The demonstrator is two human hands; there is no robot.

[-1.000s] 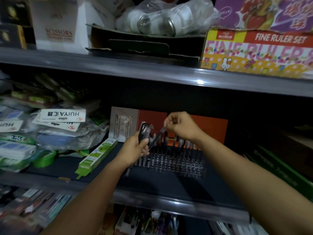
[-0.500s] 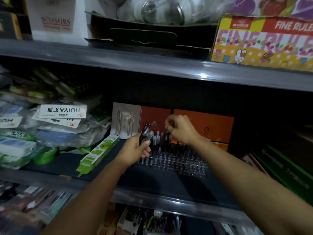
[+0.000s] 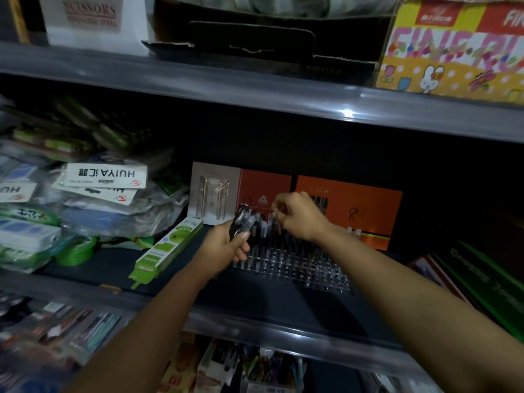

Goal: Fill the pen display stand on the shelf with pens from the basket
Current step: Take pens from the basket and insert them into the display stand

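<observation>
**Both hands at the pen stand on the middle shelf**

Nearest: lower shelf level, blurred packets of stationery (image 3: 56, 330) at left, a tub of mixed pens (image 3: 269, 367) below centre. Two bare forearms reach up and in from the bottom edge.

Dark middle shelf (image 3: 283, 321): clear plastic pen display stand with rows of small tubes (image 3: 295, 265) sits on it, centre. Front rows look empty, a few clear-barrelled pens (image 3: 265, 228) stand upright in the back rows.

Left hand (image 3: 224, 248) just at the stand's left edge, fingers curled around a bundle of dark-capped clear pens (image 3: 241, 222), caps pointing up and away. Right hand (image 3: 297, 217) over the back rows, fingers bunched downward, pinching the top of one pen; the pen itself is mostly hidden and blurred. Hands near each other, not touching.

Left of the stand: flat green-and-white carded pack (image 3: 167, 251) lying diagonal, green tape roll (image 3: 75, 252), heap of bagged goods with white "HUYA" header cards (image 3: 105, 174).

Behind the stand: orange-and-beige backing card (image 3: 368, 211) upright against the dark rear.

Top shelf: white "SCISSORS" box (image 3: 90, 18), open dark cardboard tray (image 3: 269, 38), yellow ruler-set box with a rabbit (image 3: 453, 52).

Basket not in view.
</observation>
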